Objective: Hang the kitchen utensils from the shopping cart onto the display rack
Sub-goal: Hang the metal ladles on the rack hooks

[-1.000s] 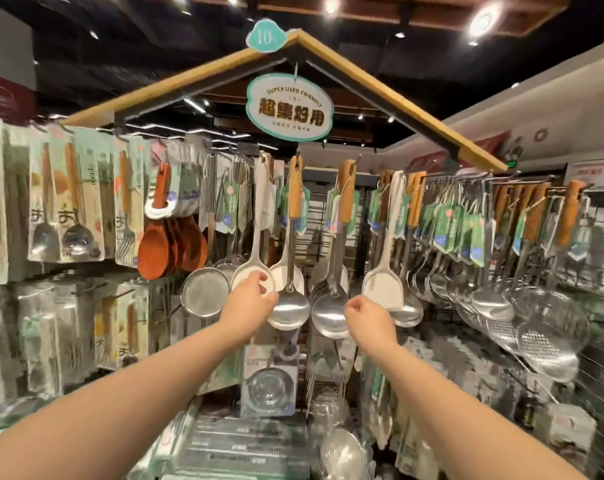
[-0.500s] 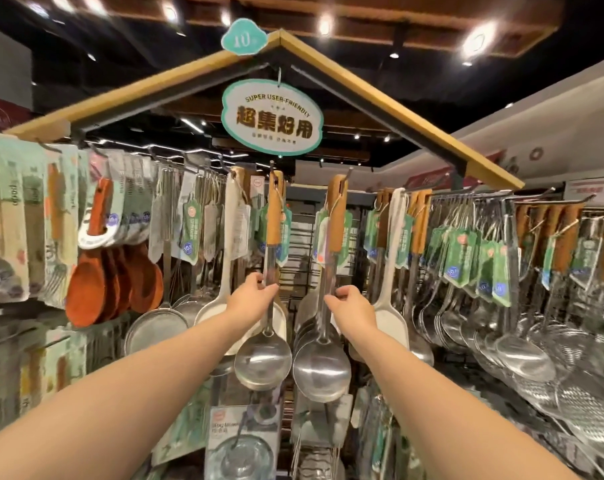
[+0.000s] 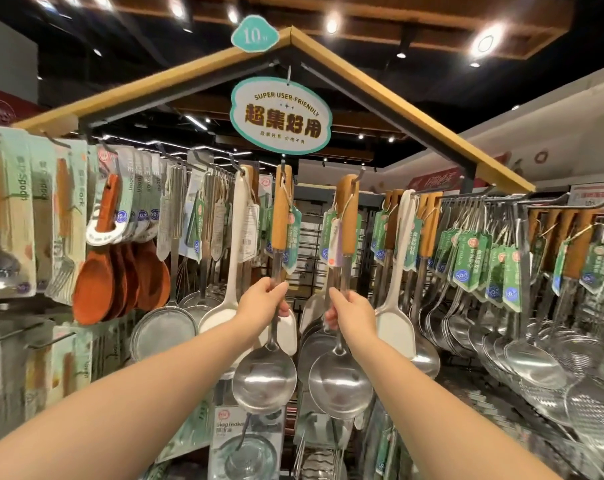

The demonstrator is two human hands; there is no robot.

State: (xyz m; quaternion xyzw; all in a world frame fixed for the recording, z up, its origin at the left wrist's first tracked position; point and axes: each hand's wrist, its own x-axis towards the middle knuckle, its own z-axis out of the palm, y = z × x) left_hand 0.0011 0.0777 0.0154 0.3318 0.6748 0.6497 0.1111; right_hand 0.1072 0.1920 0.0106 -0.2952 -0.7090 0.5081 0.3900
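The left grip [image 3: 264,301] held the thin metal neck of the left ladle [image 3: 264,379]. The right grip [image 3: 354,311] held the right ladle [image 3: 340,384], just beside at 3 o'clock. Both wooden tops sat on hooks of the display rack [image 3: 397,109]. A sign [image 3: 280,116] hung at 12 o'clock.

Shop, price-tagged ladles [image 3: 342,237] on display rack [image 3: 484,199], hanging sign [image 3: 280,116]

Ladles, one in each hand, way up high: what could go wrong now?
The left hand and right hand grip the left ladle and right ladle low on their metal stems, far from the wooden tops by the hooks. If a top isn't fully on, that ladle could fall when let go. Their bowls hang close and might clang together.
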